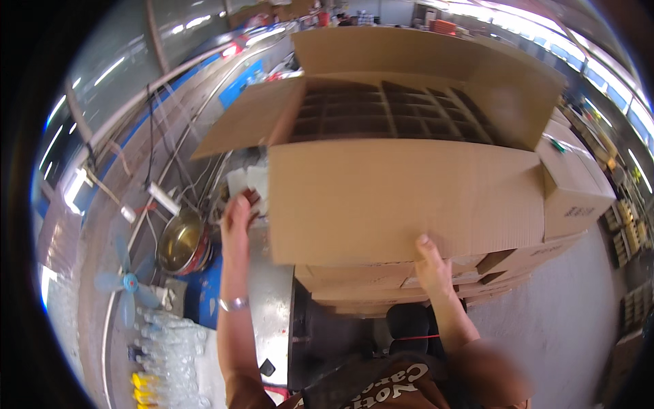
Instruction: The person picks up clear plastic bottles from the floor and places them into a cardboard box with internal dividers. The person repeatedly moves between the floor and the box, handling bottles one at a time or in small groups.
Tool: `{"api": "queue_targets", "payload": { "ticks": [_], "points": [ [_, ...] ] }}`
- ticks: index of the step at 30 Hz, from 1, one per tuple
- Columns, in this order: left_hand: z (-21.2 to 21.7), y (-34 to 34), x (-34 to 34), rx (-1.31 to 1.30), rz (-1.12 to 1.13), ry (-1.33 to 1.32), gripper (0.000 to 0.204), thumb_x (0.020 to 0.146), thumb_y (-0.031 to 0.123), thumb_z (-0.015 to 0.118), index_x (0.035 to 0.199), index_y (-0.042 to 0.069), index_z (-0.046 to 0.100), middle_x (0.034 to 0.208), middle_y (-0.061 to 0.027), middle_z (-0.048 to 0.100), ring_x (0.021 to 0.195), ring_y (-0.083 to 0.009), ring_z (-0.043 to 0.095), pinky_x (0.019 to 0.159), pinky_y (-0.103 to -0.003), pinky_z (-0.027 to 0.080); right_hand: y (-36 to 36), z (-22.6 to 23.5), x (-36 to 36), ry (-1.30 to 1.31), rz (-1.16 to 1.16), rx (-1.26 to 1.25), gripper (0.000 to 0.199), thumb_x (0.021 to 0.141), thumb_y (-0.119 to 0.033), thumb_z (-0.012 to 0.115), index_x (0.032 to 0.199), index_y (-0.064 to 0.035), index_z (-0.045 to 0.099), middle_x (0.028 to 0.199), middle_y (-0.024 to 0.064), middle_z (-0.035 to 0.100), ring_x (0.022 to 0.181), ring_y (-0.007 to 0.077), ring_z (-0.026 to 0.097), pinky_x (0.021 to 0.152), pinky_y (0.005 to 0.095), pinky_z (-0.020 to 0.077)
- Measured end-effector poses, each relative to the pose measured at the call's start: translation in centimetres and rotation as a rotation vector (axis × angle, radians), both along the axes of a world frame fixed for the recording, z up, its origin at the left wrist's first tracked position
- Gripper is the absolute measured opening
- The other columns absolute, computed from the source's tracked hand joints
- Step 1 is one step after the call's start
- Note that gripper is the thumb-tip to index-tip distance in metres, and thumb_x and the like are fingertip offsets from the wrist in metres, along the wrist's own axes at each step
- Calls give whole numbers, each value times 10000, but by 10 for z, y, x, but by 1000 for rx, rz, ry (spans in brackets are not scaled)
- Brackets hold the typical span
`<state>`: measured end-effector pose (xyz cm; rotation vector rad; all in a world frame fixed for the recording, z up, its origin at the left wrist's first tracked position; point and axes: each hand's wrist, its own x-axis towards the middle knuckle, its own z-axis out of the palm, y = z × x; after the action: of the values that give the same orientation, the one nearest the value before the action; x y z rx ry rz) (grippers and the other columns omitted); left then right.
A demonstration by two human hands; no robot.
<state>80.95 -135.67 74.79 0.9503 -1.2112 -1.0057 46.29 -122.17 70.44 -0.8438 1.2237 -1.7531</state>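
Note:
A large open cardboard box (402, 198) fills the middle of the view, its flaps up and a cardboard grid divider (388, 112) with empty cells inside. My right hand (430, 262) grips the box's lower front edge, fingers under it. My left hand (237, 215) reaches up beside the box's left side, fingers bent near a pale object (246, 183); whether it holds anything is unclear. A bracelet sits on my left wrist. The box rests on a stack of flattened cardboard (409, 283).
A closed carton (572, 184) stands right of the box. A metal pot (180, 242) and a small blue fan (126, 281) are at left. Clear plastic bottles (167, 344) lie lower left. A dark machine (327, 334) stands below the box.

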Motion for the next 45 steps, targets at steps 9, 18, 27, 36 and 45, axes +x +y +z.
{"api": "queue_targets", "payload": {
  "ticks": [9,18,27,36,45],
  "points": [
    [84,-62,-20,213,-212,435,456,930,284,621,1287,18,522,1119,-114,643,979,-179,623,817,-330,512,88,145,-15,784,230,-413,356,841,-245,682,1075,20,643,953,148,674,796,316,644,715,397,507],
    [58,-7,119,-108,-25,271,326,923,223,582,1195,46,615,1094,-83,639,981,-204,621,811,-378,519,4,247,-12,1669,-607,-918,485,670,-231,785,1108,-80,641,1172,86,531,1039,269,532,921,491,398],
    [62,4,75,-16,106,384,159,878,173,642,966,41,633,980,-67,625,821,-151,595,760,-331,499,-47,226,-13,1951,-288,-613,618,767,-378,762,1277,-83,572,1407,111,432,1234,298,458,974,490,436],
    [21,-53,198,-130,-74,424,190,940,228,617,1052,76,636,986,-34,680,930,-176,638,779,-357,504,-5,349,-95,1941,-204,-239,596,764,-307,794,1255,-33,597,1044,118,682,978,269,654,928,356,496],
    [13,-61,166,-130,-113,459,230,975,283,576,1036,69,634,975,-15,684,905,-145,637,751,-324,492,9,358,-173,1540,103,328,465,838,-317,725,1155,14,648,1161,102,649,1067,208,616,950,323,470]
  ]
}}
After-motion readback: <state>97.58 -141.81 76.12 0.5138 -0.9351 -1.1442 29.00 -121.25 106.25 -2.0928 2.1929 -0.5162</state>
